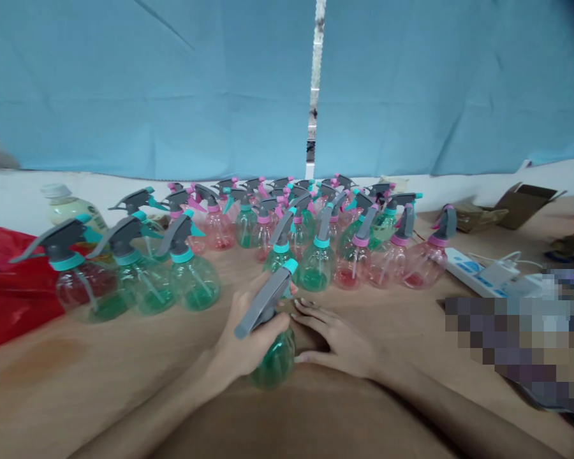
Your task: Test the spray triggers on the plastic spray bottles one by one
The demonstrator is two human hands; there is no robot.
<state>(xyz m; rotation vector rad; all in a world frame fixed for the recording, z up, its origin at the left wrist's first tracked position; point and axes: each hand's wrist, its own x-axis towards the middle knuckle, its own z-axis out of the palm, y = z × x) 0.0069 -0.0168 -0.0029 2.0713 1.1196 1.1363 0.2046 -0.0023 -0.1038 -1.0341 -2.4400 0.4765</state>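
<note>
My left hand [246, 331] is wrapped round the neck of a round, clear green spray bottle [273, 366] with a grey trigger head and a turquoise nozzle. The bottle is close in front of me, and part of its neck is hidden behind my fingers. Just to its right, my right hand [339, 341] is low over the table with fingers spread and nothing in it. Beyond my hands stand several more spray bottles, among them a green one [317, 271] with a turquoise collar and a pink one [349, 271] with a pink collar.
Three green spray bottles [196, 290] form a row at the left, beside a red plastic bag [14, 299]. A capped bottle of pale liquid [69, 207] stands behind them. At the right lie a white power strip [473, 271] with plugs and an open cardboard box [523, 204]. Blue cloth [172, 83] hangs behind.
</note>
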